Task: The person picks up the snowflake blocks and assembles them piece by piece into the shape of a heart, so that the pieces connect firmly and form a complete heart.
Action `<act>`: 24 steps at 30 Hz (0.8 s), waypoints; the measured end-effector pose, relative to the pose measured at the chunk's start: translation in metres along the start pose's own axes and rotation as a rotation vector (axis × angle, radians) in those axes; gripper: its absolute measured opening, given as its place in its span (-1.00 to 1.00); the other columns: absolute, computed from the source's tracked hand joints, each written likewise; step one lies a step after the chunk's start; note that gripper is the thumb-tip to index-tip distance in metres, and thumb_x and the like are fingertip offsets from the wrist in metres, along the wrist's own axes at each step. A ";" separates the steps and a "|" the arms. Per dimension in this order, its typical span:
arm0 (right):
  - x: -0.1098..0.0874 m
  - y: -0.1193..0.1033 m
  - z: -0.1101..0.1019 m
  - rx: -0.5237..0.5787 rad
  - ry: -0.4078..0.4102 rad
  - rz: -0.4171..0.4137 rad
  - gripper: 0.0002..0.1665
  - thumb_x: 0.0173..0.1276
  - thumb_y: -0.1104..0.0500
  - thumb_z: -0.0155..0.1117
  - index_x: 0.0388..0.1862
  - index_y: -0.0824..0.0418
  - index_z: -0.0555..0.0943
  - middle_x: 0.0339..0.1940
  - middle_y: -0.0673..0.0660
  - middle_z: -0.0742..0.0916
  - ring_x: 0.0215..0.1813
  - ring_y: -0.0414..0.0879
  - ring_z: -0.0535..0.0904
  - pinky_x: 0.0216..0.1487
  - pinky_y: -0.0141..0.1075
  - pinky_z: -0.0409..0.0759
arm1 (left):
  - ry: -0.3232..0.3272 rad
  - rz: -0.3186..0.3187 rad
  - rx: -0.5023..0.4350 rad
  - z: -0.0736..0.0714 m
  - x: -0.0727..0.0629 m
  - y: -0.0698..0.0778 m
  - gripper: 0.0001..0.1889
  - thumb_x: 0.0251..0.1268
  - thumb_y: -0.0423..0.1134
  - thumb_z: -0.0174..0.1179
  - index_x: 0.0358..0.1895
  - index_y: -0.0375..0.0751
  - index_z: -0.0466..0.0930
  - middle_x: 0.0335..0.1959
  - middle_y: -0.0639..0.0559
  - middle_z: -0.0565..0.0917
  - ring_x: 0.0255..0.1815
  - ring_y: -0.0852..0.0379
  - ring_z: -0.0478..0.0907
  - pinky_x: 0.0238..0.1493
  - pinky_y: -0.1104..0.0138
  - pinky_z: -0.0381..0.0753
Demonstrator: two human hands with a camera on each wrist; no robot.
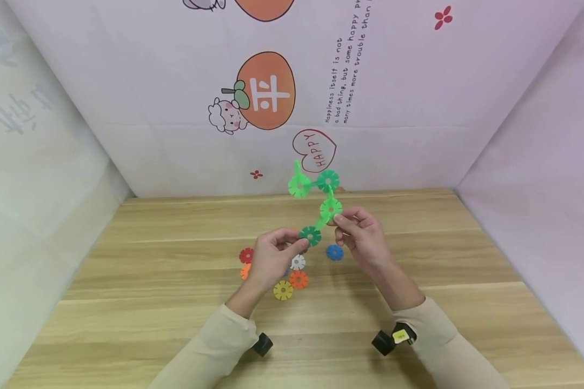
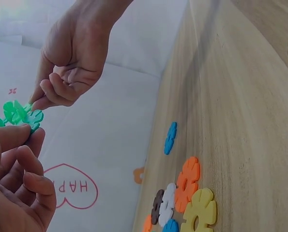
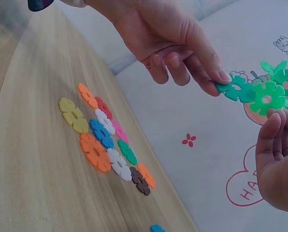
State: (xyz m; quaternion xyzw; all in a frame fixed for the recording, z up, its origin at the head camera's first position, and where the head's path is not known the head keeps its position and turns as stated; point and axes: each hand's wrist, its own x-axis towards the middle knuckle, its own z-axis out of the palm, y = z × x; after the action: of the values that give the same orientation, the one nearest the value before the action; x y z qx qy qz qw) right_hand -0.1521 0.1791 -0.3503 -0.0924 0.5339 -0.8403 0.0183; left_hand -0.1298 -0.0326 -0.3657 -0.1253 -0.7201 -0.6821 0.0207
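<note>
A joined chain of green notched flower-shaped discs (image 1: 331, 208), some light and some dark, is held up above the table by both hands. The left hand (image 1: 274, 258) pinches the dark green disc (image 1: 310, 236) at the chain's near end between thumb and fingers. Just beyond it, the right hand (image 1: 365, 237) pinches a light green disc (image 3: 268, 98) of the same chain. From there the chain bends up and leftward to a dark green disc (image 1: 328, 181) and another light green one (image 1: 299, 186). Fingertips hide parts of the held discs.
Loose discs lie on the wooden table (image 1: 151, 281) under and beside the left hand: yellow (image 1: 283, 290), orange (image 1: 299, 279), white (image 3: 118, 164), brown (image 3: 140, 181), red and others. A blue disc (image 1: 334, 252) lies apart, toward the right hand. Behind stands a printed white cloth wall (image 1: 394, 108).
</note>
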 end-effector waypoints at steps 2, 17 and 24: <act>0.000 0.001 0.000 -0.007 0.001 0.005 -0.84 0.51 0.39 0.15 -0.25 0.18 0.59 -0.35 0.06 0.80 -0.52 -0.21 0.55 -0.49 -0.46 0.53 | 0.007 -0.001 0.005 0.001 0.000 0.000 -0.86 0.25 -0.28 0.43 -0.21 -0.28 0.75 -0.37 -0.03 0.74 -0.62 0.18 0.43 -0.65 0.48 0.32; 0.002 0.002 0.003 -0.079 -0.015 0.002 -0.89 0.47 0.41 0.19 -0.24 0.23 0.56 -0.36 0.09 0.77 -0.49 -0.18 0.54 -0.45 -0.42 0.56 | 0.016 0.009 0.012 0.000 0.001 -0.003 -0.93 0.26 -0.34 0.41 -0.27 -0.27 0.74 -0.42 -0.09 0.73 -0.66 0.20 0.39 -0.68 0.47 0.29; 0.003 0.002 0.003 -0.194 -0.025 -0.050 -0.83 0.45 0.43 0.19 -0.10 0.57 0.47 -0.37 0.08 0.76 -0.49 -0.18 0.53 -0.43 -0.40 0.57 | 0.015 0.017 0.021 0.000 0.001 -0.004 -0.94 0.26 -0.37 0.40 -0.27 -0.29 0.74 -0.44 -0.09 0.72 -0.64 0.18 0.39 -0.66 0.47 0.29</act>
State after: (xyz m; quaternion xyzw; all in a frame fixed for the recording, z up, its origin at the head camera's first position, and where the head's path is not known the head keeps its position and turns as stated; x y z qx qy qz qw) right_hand -0.1549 0.1754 -0.3504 -0.1176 0.6099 -0.7836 -0.0050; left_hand -0.1319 -0.0330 -0.3692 -0.1263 -0.7260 -0.6752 0.0331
